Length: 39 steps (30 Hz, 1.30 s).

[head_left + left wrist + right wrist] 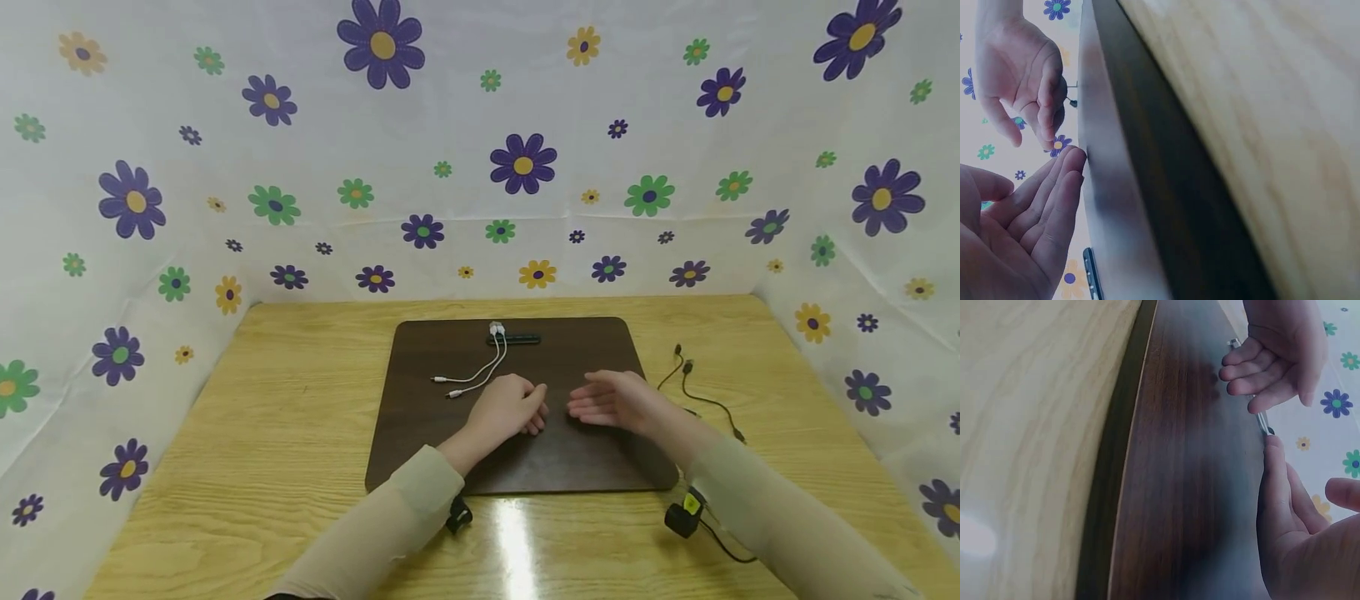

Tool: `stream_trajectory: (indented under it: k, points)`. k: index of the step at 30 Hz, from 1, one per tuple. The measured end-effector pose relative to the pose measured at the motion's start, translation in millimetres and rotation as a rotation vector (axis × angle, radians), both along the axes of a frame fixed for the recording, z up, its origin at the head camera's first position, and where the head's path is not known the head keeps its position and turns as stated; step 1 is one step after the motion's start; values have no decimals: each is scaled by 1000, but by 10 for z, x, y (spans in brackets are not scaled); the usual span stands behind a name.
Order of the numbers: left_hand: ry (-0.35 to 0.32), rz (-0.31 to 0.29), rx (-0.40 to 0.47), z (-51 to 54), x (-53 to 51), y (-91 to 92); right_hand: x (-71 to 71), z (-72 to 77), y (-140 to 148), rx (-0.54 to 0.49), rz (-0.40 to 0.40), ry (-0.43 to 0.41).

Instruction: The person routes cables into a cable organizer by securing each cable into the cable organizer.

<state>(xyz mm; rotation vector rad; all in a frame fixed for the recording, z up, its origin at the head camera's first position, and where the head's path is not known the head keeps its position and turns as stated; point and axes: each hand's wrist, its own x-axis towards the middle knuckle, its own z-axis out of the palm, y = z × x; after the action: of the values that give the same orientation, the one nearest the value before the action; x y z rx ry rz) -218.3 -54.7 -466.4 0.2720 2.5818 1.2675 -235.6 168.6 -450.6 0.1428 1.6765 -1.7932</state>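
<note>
The dark brown, rectangular wooden board (pixel 412 417) with rounded corners carries two thin white cables (pixel 495 364), left of its centre near its far edge, their larger plugs by a slim black bar (pixel 522 339). Over the board's middle, the left hand (pixel 510 406) has fingers loosely bent; over its right part, the right hand (pixel 613 402) extends relaxed fingers, palm turned inward. Both grips are loose, holding nothing; whether either touches the board is unclear. The right forearm partly hides dark cables (pixel 711 402) right of the board.
</note>
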Motion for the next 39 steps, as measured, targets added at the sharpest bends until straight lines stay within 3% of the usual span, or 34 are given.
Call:
stream_trajectory:
  k: [17, 25, 39]
  points:
    - [-41, -61, 17, -30, 66, 289, 149, 8, 380, 74, 41, 15]
    - [-23, -95, 46, 18, 96, 452, 221, 21, 621, 94, 57, 47]
    - [-7, -161, 30, -7, 197, 689, 346, 31, 966, 128, 33, 70]
